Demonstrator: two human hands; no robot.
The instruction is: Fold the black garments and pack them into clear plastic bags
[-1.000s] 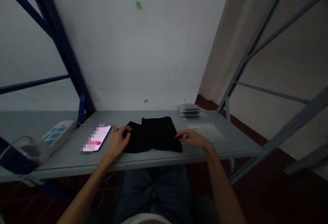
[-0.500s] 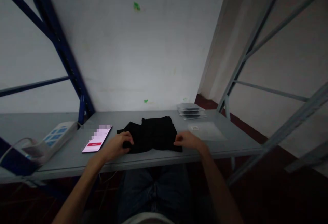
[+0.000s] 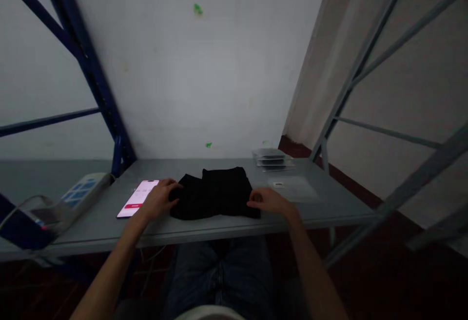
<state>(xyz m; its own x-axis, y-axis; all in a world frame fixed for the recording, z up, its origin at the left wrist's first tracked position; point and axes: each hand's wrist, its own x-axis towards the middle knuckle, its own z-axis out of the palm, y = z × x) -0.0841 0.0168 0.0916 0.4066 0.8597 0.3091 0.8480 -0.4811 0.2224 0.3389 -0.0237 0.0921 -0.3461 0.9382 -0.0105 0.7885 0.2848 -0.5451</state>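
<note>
A black folded garment (image 3: 215, 193) lies on the grey shelf top in front of me; its exact kind is hard to make out in the dark. At its left edge, my left hand (image 3: 161, 198) has its fingers apart, the tips just at the fabric. My right hand (image 3: 266, 200) has its thumb and fingers closed on the garment's right edge, near the front corner. Just left of my left hand lies a phone (image 3: 137, 198) with a lit screen.
A clear plastic bag (image 3: 298, 190) with a small white label lies to the right. Behind it sits a stack of clear packets (image 3: 272, 158). A white power strip (image 3: 82, 193) is at the far left. Blue posts (image 3: 93, 76) and grey posts (image 3: 340, 90) flank the shelf top (image 3: 171, 165).
My left hand has shifted left and opened, letting go of the garment's left part, whose protruding end is now tucked in. My right hand stays at the right edge.
</note>
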